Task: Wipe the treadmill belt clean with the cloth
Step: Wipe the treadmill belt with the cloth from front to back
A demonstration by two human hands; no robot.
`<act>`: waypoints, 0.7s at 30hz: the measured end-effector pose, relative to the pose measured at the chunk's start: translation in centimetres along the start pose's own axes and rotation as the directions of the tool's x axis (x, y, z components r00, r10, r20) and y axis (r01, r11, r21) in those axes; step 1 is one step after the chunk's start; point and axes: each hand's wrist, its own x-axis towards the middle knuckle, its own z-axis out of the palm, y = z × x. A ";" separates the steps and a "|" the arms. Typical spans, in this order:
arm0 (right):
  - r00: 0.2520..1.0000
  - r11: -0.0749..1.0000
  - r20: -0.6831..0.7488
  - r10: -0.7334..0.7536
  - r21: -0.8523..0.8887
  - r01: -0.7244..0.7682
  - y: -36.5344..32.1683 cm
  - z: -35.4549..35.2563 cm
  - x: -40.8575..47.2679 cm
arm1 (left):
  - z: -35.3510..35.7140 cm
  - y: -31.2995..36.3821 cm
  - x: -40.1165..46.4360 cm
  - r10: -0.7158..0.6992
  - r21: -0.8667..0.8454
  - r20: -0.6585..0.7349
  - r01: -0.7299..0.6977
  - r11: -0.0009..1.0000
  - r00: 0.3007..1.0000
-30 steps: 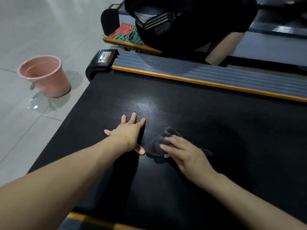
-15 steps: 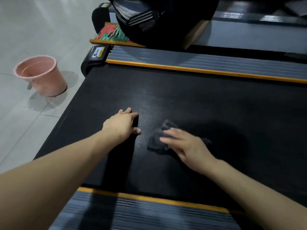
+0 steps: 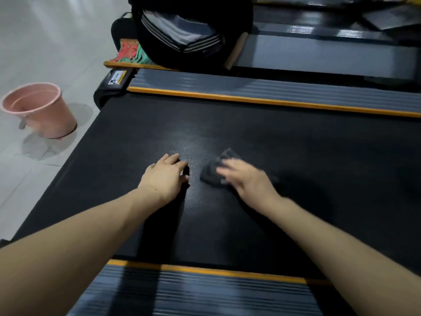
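The right hand (image 3: 246, 181) is pressing blurred, nearly straight fingers onto the cloth (image 3: 214, 172); just left of the cloth, the left hand (image 3: 166, 176) is resting curled fingers on the treadmill belt (image 3: 296, 156), holding nothing.

Both forearms bare, no sleeves or jewellery.

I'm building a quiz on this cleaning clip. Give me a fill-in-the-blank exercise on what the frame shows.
1. The right hand presses a dark grey ____ onto the treadmill belt.
2. The bucket standing on the tiled floor is ____ in colour.
3. The left hand rests on the belt and holds ____.
4. The stripe edging each side rail is ____.

Missing words: cloth; pink; nothing; orange
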 end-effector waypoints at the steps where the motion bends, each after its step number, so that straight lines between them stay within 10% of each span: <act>1: 0.997 0.998 0.054 -0.062 0.036 0.060 -0.5 -0.3 -2.7 | 0.3 0.3 0.1 0.044 0.023 -0.030 -0.043 0.999 0.999; 6: 0.949 0.966 0.182 -0.258 0.078 0.248 1.0 -1.9 -5.2 | 1.4 2.5 -0.2 0.154 0.078 -0.101 -0.146 0.986 0.983; 13: 0.953 0.948 -0.040 0.301 -0.099 -0.303 9.6 -3.7 3.3 | 2.6 5.6 0.4 0.216 0.075 -0.113 -0.208 0.975 0.970; 21: 0.958 0.975 0.193 -0.212 0.104 0.195 3.0 -5.6 -11.0 | 3.5 7.7 0.8 0.303 0.117 -0.139 -0.288 0.951 0.943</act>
